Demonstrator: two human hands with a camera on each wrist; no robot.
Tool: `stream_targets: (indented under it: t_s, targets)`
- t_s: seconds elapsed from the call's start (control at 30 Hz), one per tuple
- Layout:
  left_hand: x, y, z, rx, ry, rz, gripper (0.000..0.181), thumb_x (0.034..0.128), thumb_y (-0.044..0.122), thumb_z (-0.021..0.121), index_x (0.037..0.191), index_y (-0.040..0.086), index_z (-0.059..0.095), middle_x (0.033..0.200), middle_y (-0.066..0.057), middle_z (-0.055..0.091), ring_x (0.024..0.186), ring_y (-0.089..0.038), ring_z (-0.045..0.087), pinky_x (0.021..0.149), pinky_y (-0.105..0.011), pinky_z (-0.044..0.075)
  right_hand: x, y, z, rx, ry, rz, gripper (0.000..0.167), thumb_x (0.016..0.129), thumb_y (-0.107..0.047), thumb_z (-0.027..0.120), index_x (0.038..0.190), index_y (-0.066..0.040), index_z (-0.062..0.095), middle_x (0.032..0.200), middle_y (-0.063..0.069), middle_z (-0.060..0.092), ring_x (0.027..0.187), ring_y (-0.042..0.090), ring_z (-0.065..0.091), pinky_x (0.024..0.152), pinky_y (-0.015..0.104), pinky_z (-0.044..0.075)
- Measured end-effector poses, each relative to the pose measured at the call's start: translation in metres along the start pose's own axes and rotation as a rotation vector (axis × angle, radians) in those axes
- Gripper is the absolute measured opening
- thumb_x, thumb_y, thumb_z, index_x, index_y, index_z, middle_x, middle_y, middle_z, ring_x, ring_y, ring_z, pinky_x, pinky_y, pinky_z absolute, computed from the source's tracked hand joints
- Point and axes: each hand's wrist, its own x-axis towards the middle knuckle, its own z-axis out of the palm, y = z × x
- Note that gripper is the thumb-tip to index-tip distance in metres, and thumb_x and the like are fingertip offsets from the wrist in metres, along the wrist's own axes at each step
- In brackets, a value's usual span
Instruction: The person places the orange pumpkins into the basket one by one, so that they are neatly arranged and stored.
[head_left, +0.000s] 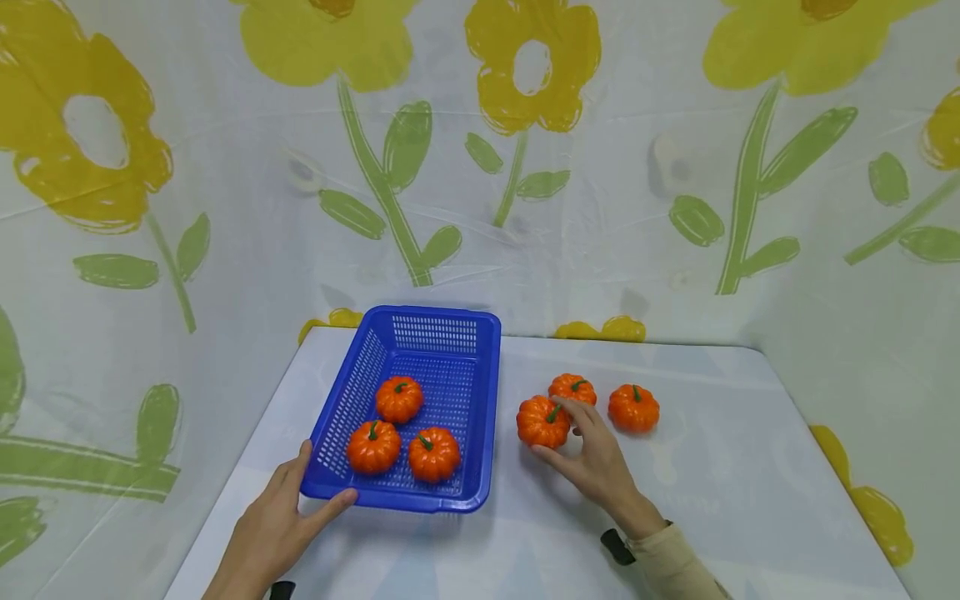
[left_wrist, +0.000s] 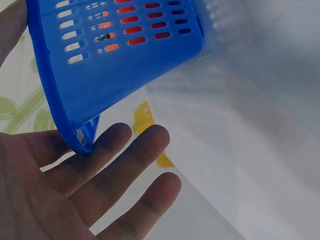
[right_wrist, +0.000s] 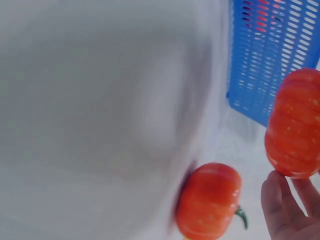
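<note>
Presently: ribbed orange pumpkin [head_left: 538, 423], right of blue plastic basket [head_left: 405, 502].
Right hand [head_left: 600, 467] pinches it, basketward of the palm; left hand [head_left: 273, 521] grips the basket's near-left corner.

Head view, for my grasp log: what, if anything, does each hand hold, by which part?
The right hand holds an orange pumpkin by its right side; the left hand grips the blue slotted basket by its near-left corner.

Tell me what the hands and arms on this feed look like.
The left hand and right hand are bare, with no gloves or rings visible. A beige sleeve ends near the right wrist; no left sleeve shows. A small black piece appears beside each wrist.
</note>
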Motion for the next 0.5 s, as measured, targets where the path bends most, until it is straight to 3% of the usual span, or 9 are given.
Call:
stream_targets:
  t_s: [0.2, 0.37, 0.5]
  targets:
    - [0.000, 0.000, -0.001, 0.001, 0.006, 0.004, 0.123, 0.0825, 0.085, 0.052, 0.160, -0.003, 0.013, 0.149, -0.037, 0.036, 0.124, -0.056, 0.049, 0.098, -0.068, 0.045, 0.016, -0.009, -0.005, 0.029, 0.005, -0.011, 0.079, 0.076, -0.041, 0.090, 0.142, -0.017, 0.055, 0.132, 0.002, 0.060, 0.108, 0.018, 0.059, 0.084, 0.045, 0.058]
    - [-0.001, 0.000, 0.000, -0.007, 0.000, 0.001, 0.122, 0.0831, 0.084, 0.052, 0.160, -0.002, 0.012, 0.150, -0.036, 0.035, 0.126, -0.057, 0.048, 0.099, -0.069, 0.044, 0.031, -0.019, -0.006, 0.057, -0.030, -0.001, 0.079, 0.079, -0.051, 0.085, 0.146, -0.024, 0.052, 0.136, -0.001, 0.059, 0.118, 0.019, 0.057, 0.095, 0.049, 0.055]
    - [0.000, 0.000, 0.000, 0.003, -0.001, -0.002, 0.123, 0.0825, 0.085, 0.051, 0.160, -0.002, 0.012, 0.149, -0.037, 0.035, 0.125, -0.057, 0.048, 0.099, -0.069, 0.044, 0.043, -0.029, -0.005, 0.105, -0.067, -0.021, 0.079, 0.082, -0.054, 0.081, 0.149, -0.027, 0.049, 0.141, -0.003, 0.056, 0.122, 0.018, 0.055, 0.095, 0.048, 0.055]
